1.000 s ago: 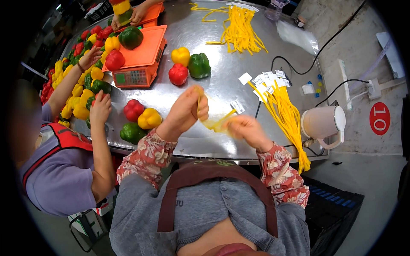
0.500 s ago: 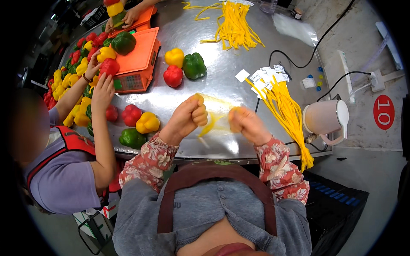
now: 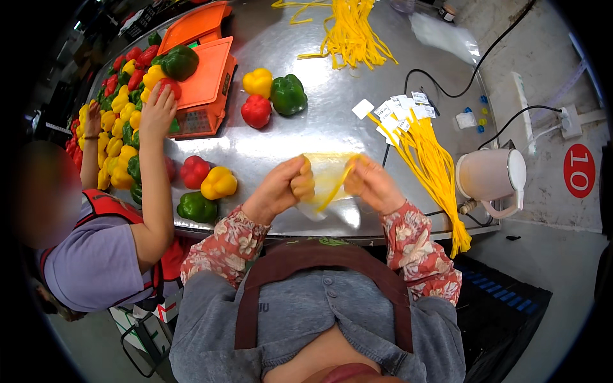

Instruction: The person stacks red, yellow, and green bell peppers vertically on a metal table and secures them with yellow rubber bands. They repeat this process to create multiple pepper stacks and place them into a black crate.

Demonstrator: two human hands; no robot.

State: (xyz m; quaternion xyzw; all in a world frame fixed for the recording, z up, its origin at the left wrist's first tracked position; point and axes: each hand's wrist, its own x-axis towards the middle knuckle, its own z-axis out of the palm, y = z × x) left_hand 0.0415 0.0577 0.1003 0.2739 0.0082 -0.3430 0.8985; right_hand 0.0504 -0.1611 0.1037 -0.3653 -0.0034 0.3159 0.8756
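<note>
In front of my body, above the near edge of the table, a sheer yellow mesh bag (image 3: 330, 180) is stretched between my two hands. My left hand (image 3: 285, 186) is closed in a fist on its left side. My right hand (image 3: 375, 183) pinches the other side, where a bunched yellow strand slants down from the fingers. The mesh is see-through, and the metal shows behind it. Beyond my hands stand a yellow pepper (image 3: 258, 83), a red pepper (image 3: 256, 112) and a green pepper (image 3: 288, 95) in a cluster.
Labelled yellow mesh strips (image 3: 424, 166) lie to the right, beside a kettle (image 3: 490, 179) and black cord. Another yellow bundle (image 3: 351, 35) lies at the back. On the left, a co-worker's hand (image 3: 158, 113) touches a red pepper by an orange scale (image 3: 207, 76), near piled peppers (image 3: 115, 147).
My right fingers have shifted on the mesh, and the bunched yellow strand now hangs from them. The co-worker's one hand has drawn back to the pile; a farther person's hands have left the view.
</note>
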